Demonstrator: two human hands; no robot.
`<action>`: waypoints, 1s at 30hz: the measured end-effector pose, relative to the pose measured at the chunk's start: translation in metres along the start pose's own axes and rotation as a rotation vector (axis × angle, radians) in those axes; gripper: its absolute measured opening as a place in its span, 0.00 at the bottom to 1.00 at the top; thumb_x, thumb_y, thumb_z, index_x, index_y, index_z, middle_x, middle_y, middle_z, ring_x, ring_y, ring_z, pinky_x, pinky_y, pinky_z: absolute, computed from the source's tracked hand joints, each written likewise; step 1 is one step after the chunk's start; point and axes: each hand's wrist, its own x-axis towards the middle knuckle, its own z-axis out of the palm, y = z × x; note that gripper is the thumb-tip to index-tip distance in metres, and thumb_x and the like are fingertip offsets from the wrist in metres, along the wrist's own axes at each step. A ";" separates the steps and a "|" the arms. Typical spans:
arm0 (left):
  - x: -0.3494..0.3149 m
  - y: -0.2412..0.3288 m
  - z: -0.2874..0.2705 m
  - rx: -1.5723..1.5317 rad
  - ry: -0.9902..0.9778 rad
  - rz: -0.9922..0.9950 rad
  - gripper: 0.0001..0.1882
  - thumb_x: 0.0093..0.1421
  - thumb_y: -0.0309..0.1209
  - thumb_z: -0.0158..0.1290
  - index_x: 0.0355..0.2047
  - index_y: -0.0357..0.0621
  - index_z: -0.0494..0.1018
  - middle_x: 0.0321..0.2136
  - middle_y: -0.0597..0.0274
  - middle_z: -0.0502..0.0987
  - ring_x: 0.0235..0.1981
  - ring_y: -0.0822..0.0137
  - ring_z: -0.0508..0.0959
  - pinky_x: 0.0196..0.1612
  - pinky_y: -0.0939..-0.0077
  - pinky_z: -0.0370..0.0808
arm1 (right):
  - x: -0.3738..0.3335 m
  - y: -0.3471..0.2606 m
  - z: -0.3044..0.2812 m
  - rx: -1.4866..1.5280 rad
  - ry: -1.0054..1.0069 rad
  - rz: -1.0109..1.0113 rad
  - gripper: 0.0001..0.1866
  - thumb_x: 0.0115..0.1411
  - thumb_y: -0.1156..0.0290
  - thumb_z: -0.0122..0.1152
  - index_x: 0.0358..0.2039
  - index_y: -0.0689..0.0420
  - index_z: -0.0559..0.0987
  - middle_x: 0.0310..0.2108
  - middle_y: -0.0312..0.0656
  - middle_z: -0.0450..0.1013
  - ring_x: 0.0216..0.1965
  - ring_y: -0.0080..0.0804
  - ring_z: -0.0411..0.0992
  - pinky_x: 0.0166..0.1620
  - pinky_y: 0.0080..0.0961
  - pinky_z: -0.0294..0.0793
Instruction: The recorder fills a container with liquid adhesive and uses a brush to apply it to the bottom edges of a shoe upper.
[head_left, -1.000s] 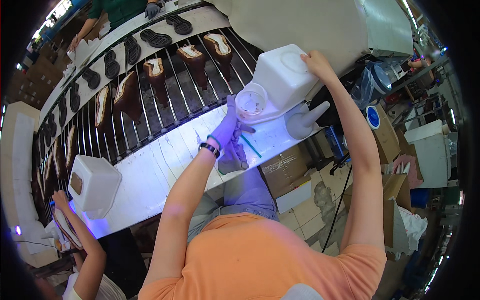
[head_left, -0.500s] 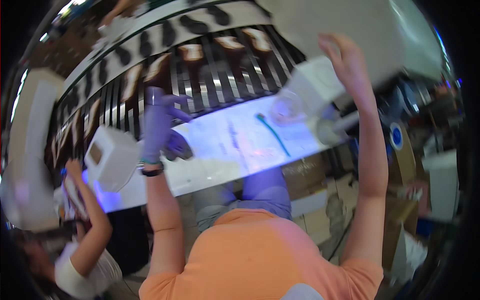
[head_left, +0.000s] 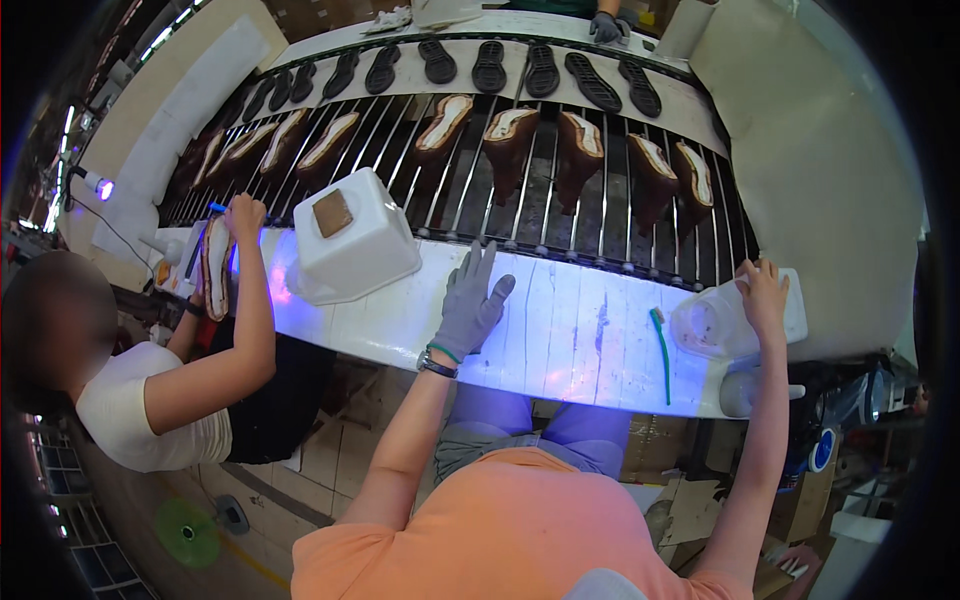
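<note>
My left hand (head_left: 470,305), in a grey glove, rests on the white worktable (head_left: 560,330) near its front edge, fingers stretched and thumb apart, holding nothing. At the right end of the table my bare right hand (head_left: 765,292) reaches over a white container (head_left: 793,305), fingers bent and close together; whatever they pinch is hidden. Just left of it lies a translucent plastic tub (head_left: 708,322). A green toothbrush (head_left: 663,355) lies on the table between my hands. Beyond the table, several brown boots (head_left: 510,135) stand sole-up on a roller conveyor.
Black soles (head_left: 489,68) line a pale belt behind the rollers. A white box-shaped cover (head_left: 357,235) stands left of my gloved hand. At far left a co-worker (head_left: 160,395) holds a boot (head_left: 215,268). A white bottle (head_left: 742,393) lies at the table's right edge.
My raised left hand has come down onto the table. My right hand has dropped from up high to the white container. The view has turned left and now shows more of the conveyor and co-worker.
</note>
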 end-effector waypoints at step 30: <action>0.387 -0.153 0.042 0.711 -0.076 -0.596 0.70 0.39 0.57 0.70 0.71 0.41 0.37 0.62 0.41 0.64 0.61 0.45 0.68 0.61 0.39 0.60 | -0.176 -0.191 0.085 0.626 0.287 0.247 0.17 0.51 0.81 0.60 0.43 0.56 0.81 0.50 0.48 0.72 0.50 0.48 0.67 0.53 0.42 0.65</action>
